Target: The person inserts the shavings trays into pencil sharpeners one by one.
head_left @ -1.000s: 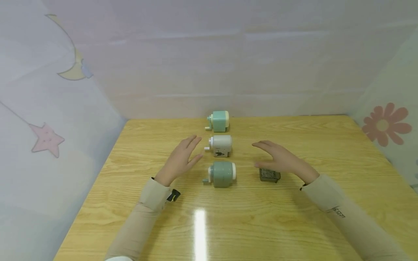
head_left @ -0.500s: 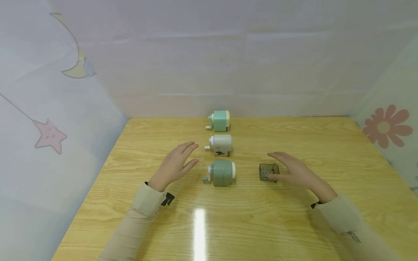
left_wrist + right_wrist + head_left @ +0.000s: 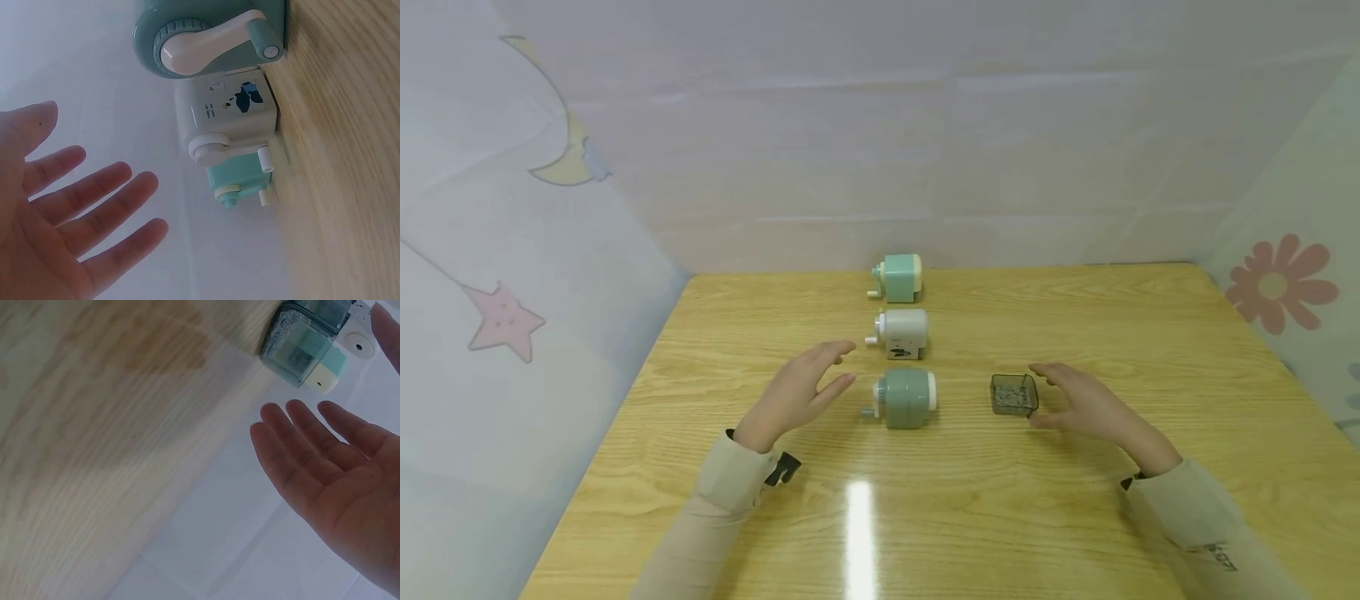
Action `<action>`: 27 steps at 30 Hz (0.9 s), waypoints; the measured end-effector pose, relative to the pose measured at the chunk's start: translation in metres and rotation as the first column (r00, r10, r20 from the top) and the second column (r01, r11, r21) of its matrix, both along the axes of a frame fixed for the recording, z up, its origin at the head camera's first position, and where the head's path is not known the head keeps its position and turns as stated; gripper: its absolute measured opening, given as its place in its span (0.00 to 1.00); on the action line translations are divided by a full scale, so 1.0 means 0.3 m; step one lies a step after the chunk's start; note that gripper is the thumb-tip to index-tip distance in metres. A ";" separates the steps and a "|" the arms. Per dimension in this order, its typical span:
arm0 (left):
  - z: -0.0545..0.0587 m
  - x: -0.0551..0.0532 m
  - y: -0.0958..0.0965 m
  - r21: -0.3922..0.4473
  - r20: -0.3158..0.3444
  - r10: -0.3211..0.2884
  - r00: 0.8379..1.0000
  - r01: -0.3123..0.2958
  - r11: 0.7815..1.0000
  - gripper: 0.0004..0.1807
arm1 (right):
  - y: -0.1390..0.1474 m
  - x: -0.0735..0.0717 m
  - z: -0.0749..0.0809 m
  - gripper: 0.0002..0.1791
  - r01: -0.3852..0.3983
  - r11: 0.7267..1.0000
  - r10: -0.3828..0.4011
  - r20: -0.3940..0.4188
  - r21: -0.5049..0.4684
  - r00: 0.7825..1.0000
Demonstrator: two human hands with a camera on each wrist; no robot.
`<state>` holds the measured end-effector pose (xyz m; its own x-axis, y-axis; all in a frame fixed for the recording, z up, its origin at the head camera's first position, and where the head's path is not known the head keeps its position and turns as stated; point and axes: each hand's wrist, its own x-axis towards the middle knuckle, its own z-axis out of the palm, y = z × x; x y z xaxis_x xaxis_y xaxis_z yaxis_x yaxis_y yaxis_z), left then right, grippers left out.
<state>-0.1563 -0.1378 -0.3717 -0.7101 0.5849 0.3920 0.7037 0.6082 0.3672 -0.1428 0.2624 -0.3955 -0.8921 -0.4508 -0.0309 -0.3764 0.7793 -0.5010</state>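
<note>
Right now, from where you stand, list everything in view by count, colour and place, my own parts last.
Front sharpener: one, grey-green, nearest in the row
Middle sharpener: one, pale grey with dark print, mid-row
Back sharpener: one, mint and cream, farthest
Small box: one, see-through dark, right of the front sharpener
Bits: many, greyish, inside the box
Table: one, yellow wood, beneath these
Moon: one, yellow, left wall
Star: one, pink, left wall
Flower: one, red-pink, right wall
Walls: three, pale, around the table
Sleeves: two, beige, on both arms
Left hand: one, bare, left of the sharpeners
Right hand: one, bare, beside the box
</note>
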 end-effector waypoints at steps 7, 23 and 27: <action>-0.019 0.018 0.000 -0.004 0.048 0.006 0.999 -0.006 1.000 0.24 | -0.008 -0.018 -0.017 0.45 -0.019 1.000 0.019 0.024 0.000 1.000; -0.095 0.014 0.066 0.032 0.183 -0.070 0.981 0.066 0.997 0.26 | -0.018 -0.046 -0.036 0.41 -0.016 0.999 0.018 0.092 -0.028 0.996; -0.105 0.007 0.091 0.025 0.200 -0.075 0.977 0.071 0.997 0.28 | -0.020 -0.047 -0.038 0.40 -0.015 1.000 0.017 0.095 -0.026 0.995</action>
